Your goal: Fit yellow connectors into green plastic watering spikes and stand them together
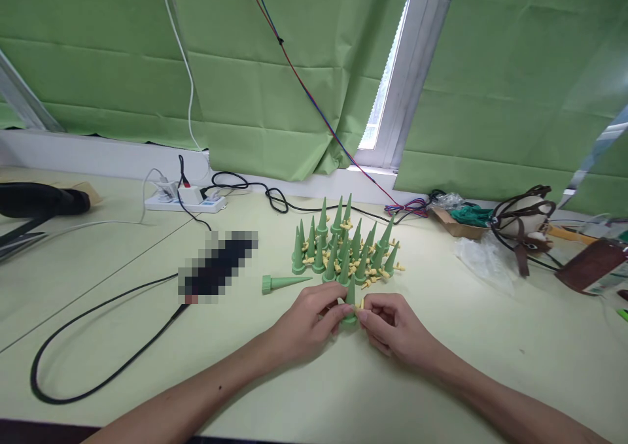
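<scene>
A green plastic spike (350, 291) stands point up on the table, its wide base down. My left hand (318, 313) is closed around it from the left, thumb across its lower part. On the other side, my right hand (392, 326) pinches a small yellow valve (362, 305) against the side of the spike, near its base; the fingers hide how far it is seated. Just beyond my hands, several green spikes (345, 261) stand upright in a cluster, many with yellow valves sticking out sideways. A single green spike (287, 283) lies on its side left of the cluster.
A pixelated dark object (218, 267) with a black cable lies to the left. Behind it is a white power strip (184, 202). At the right are a clear plastic bag (485, 261), a cardboard box (458, 223) and a strapped bag (523, 215). Green curtains hang behind.
</scene>
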{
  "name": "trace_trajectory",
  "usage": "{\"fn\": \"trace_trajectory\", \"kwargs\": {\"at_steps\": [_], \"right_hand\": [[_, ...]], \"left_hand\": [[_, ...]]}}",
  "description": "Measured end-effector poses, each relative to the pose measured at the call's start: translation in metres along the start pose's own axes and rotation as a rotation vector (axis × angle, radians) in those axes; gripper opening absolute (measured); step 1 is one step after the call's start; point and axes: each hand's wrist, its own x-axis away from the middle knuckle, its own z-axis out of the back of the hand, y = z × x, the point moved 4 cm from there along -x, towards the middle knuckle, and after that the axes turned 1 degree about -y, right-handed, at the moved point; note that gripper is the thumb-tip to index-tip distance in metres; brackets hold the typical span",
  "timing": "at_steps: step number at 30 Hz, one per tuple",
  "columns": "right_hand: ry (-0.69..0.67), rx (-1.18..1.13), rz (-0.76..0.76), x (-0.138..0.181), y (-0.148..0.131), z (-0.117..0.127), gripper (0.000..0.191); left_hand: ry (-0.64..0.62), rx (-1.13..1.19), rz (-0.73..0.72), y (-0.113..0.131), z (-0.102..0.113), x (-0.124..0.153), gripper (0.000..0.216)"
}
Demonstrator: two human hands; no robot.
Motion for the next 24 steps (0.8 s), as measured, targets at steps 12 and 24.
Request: {"fn": "trace_trajectory", "kwargs": {"at_steps": [12, 24], "right_hand": [[0.059, 0.412, 0.226, 0.004, -0.016, 0.002, 0.036], [0.049, 0.565, 0.330, 0.005, -0.016, 0.000, 0.036]], "left_hand": [[-0.056, 0.186, 0.097, -0.004, -0.005, 0.001, 0.035], [-0.109, 0.245, 0.148, -0.009, -0.009, 0.002, 0.037]]}}
